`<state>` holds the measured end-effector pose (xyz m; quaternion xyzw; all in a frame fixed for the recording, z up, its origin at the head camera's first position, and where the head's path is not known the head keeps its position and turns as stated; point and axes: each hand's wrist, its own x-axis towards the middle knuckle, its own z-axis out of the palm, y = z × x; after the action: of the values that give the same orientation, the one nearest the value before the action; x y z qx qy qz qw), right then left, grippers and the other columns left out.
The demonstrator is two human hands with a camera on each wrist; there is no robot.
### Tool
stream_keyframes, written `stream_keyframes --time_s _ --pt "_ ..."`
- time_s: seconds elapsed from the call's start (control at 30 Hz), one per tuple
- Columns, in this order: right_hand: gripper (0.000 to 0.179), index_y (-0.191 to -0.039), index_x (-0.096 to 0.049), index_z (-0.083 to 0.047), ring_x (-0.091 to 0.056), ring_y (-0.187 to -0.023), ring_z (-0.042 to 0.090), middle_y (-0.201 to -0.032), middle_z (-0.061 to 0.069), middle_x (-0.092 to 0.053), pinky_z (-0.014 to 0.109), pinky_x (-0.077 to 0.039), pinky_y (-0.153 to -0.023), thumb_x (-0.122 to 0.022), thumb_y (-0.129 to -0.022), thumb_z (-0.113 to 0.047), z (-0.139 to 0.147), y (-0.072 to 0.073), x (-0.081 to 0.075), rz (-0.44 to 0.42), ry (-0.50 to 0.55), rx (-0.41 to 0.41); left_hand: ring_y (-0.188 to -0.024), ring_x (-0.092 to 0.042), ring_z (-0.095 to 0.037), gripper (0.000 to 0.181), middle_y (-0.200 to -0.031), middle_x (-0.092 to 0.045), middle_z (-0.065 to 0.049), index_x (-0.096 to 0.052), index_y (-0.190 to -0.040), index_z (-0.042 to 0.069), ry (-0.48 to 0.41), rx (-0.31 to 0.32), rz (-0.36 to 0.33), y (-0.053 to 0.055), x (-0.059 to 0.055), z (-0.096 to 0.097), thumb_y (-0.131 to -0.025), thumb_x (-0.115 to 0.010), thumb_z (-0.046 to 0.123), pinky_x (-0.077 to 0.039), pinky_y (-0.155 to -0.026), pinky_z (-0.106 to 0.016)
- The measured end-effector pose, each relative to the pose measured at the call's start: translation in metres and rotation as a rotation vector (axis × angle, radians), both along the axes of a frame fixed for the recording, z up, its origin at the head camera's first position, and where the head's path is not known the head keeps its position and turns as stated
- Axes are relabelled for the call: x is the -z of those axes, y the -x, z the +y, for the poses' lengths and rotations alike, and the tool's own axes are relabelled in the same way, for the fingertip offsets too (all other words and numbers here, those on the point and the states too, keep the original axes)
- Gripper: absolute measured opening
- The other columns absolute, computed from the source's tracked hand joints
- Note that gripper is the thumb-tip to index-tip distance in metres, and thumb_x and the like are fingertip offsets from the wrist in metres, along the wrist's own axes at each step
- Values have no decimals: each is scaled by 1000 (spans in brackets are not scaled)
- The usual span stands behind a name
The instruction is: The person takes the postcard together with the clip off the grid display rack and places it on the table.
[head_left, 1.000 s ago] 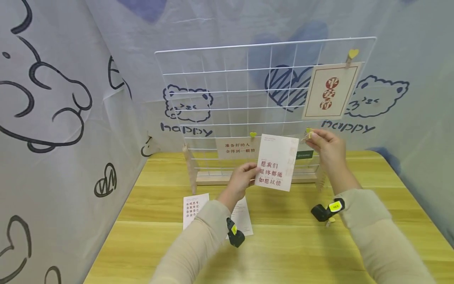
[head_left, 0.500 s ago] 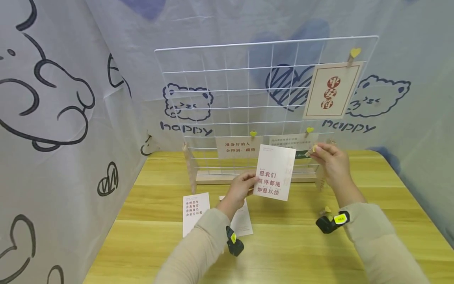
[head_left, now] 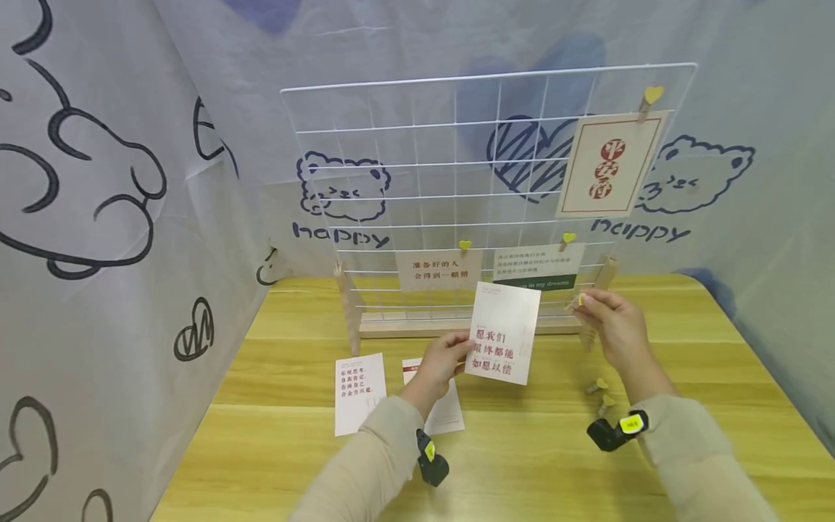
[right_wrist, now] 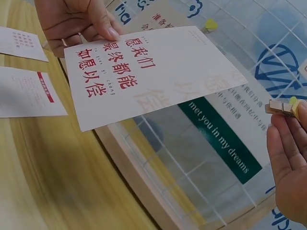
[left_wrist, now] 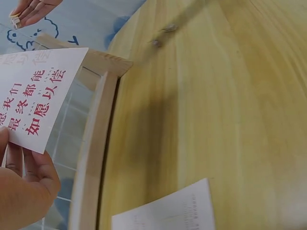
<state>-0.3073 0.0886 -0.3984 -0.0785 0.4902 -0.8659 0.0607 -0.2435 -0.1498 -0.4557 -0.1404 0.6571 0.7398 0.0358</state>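
Your left hand (head_left: 446,360) pinches the red-lettered card (head_left: 505,326) by its left edge — aloft before the bottom edge of the wire grid (head_left: 455,124); your right hand (head_left: 617,328) pinches a wooden clothespin (right_wrist: 279,107) — near the grid's bottom right corner.

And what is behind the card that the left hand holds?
Seen from the head camera: a green-banded card, the white grid and its wooden base. The held card covers part of each; anything wholly hidden cannot be told.

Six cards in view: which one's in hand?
The white card with three lines of large red characters, pinched at its edge by the left hand. Three others hang clipped to the grid; two lie on the table.
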Motion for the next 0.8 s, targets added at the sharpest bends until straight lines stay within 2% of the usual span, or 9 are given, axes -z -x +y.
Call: stream_keyframes --time_s 0.3,0.4,0.47,0.5,0.6,0.7,0.8 --pt "16 -78 -65 -6 -61 -68 12 -78 2 -59 21 -48 -69 -54 -81 5 6 -7 14 -21 -43 2 -82 -54 -18 24 -89 -58 -4 -58 -104 3 -14 -10 -43 -8 19 1 -83 -56 14 -46 -71 -27" --pt "13 -78 -66 -7 -60 -69 11 -77 2 -60 21 -48 -69 -56 -81 1 10 -6 27 -38 -79 -9 -83 -54 -19 24 -89 -58 -3 -58 -104 4 -5 -18 -62 -11 24 2 -83 -55 15 -46 -67 -25" --pt "10 -81 -66 -8 -60 -71 11 -79 1 -61 21 -48 -71 -58 -81 -2 16 0 44 -38 -115 -14 -83 -54 -18 24 -88 -58 -3 -58 -104 4 -5 -21 -70 -13 27 2 -83 -55 15 -45 -65 -23" --pt "9 -84 -66 -7 -60 -73 12 -81 2 -61 22 -48 -72 -58 -80 -3 21 6 58 -35 -118 -17 -82 -54 -18 23 -88 -58 -3 -58 -104 5 -7 -22 -76 -14 29 3 -83 -55 15 -45 -64 -23" --pt "15 -94 -64 -4 -60 -79 15 -88 4 -61 26 -47 -76 -60 -80 -6 37 27 105 -27 -150 -17 -79 -54 -16 24 -87 -58 -2 -58 -104 5 -12 -25 -82 -16 34 3 -83 -55 15 -44 -64 -23" --pt "22 -102 -61 0 -60 -82 18 -92 6 -61 29 -46 -77 -60 -80 -5 51 45 151 -25 -128 -6 -77 -53 -15 24 -86 -58 -3 -57 -104 3 -16 -30 -86 -17 40 4 -83 -55 14 -43 -64 -23" --pt "22 -101 -60 0 -61 -81 17 -91 7 -61 29 -45 -76 -60 -80 -6 57 46 175 -24 -124 16 -73 -54 -13 24 -84 -58 -3 -58 -104 2 -21 -31 -89 -19 45 6 -83 -55 14 -43 -62 -22"
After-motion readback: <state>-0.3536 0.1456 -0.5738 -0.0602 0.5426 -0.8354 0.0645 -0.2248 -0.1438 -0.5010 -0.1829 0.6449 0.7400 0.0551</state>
